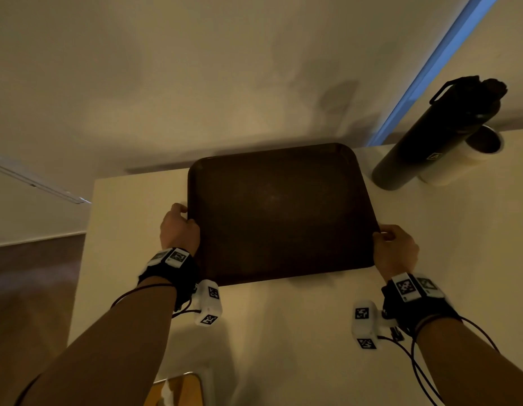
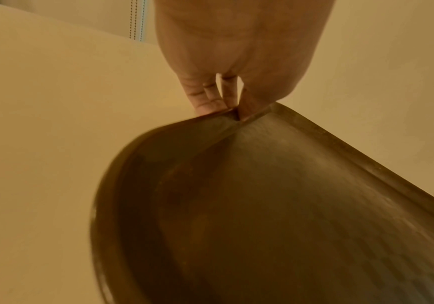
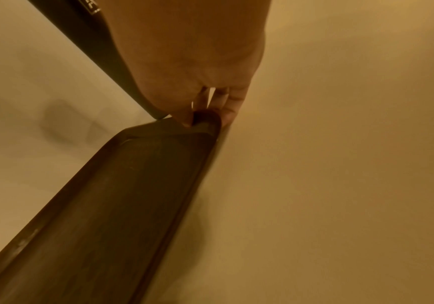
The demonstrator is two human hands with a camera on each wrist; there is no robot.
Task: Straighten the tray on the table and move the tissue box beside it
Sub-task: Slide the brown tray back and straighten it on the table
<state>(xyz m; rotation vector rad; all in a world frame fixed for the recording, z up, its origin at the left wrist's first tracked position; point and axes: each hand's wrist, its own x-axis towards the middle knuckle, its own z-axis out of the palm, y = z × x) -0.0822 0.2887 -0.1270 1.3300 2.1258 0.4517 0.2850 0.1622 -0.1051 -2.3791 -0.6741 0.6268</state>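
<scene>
Both arms reached forward, the left hand point(image 1: 178, 227) and the right hand point(image 1: 396, 249) each pinching a side rim of the dark tray point(image 1: 279, 212) on the table point(image 1: 283, 332), slightly askew, its far edge at the wall, near a bottle point(image 1: 430, 139) with an unreadable label

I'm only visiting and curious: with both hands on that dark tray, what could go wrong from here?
1. The tray sits close to the tall black bottle at the table's far right; swinging that corner outward might knock it over.
2. Each grip, left hand and right hand, pinches only the thin rim, so the tray could slip.
3. The tray's far edge lies near the table edge; pushing forward may overhang it.
</scene>
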